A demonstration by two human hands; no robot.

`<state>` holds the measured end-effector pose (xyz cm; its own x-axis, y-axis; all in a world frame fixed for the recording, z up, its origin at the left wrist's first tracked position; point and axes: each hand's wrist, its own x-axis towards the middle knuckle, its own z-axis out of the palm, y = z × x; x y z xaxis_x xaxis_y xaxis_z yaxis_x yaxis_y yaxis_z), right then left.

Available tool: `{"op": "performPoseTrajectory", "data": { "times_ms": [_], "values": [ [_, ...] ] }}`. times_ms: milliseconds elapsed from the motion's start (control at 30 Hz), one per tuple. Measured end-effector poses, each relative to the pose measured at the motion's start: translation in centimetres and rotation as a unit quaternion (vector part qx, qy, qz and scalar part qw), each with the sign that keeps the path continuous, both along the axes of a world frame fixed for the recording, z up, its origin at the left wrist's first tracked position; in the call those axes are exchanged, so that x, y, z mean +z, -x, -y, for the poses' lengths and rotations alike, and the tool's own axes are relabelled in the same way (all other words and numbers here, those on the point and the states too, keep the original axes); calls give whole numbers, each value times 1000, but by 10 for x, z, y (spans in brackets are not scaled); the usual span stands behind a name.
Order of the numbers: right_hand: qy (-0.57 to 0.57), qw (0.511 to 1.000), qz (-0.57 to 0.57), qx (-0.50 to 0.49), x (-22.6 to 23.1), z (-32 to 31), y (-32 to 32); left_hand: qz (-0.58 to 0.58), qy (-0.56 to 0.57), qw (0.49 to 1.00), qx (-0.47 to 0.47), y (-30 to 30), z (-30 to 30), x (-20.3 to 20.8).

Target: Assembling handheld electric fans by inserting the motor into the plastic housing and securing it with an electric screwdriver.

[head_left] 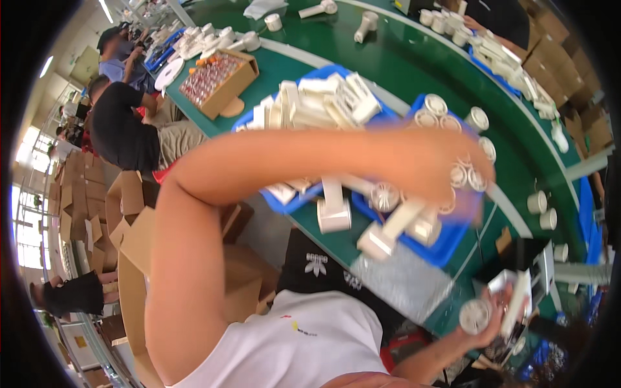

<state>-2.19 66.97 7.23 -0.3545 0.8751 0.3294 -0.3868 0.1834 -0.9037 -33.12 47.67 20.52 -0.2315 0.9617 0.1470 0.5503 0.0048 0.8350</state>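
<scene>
My left arm stretches across the view, and my left hand (440,165) is over a blue tray (446,249) of round white slotted parts (435,103). Motion blurs its fingers, so whether it holds anything cannot be told. At lower right, my right hand (497,315) grips a white plastic piece with a round slotted head (475,316) and a long flat arm. White pieces with cylindrical ends (334,215) lean out over the near edge of the trays. Left of the tray, partly behind my forearm, a blue bin (279,204) is heaped with long white plastic housings (310,103).
A clear plastic bag (404,284) lies at the near table edge. A cardboard box of small metallic-and-red parts (217,81) stands at far left. Round white parts (537,202) sit on the green conveyor (414,58). Other people (123,126) work at left, beside open cartons (132,258).
</scene>
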Motion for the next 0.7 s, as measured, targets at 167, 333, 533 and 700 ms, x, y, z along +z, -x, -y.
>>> {"op": "performPoseTrajectory", "data": {
  "times_ms": [167, 333, 533, 700],
  "values": [
    [-603, 763, 228, -54, 10, -84, -15, -396, 77, 786, 468, 363, 95, -88],
    [-408, 842, 344, -82, 25, -79, 5, -390, 244, 606, 649, 550, 229, -186],
    [6, 979, 190, -69, 17, -42, 38, -300, 285, 637, 650, 599, 225, -207],
    [-126, 961, 210, -126, 20, -29, 52, -428, 129, 738, 506, 570, 215, -137]
  ]
}}
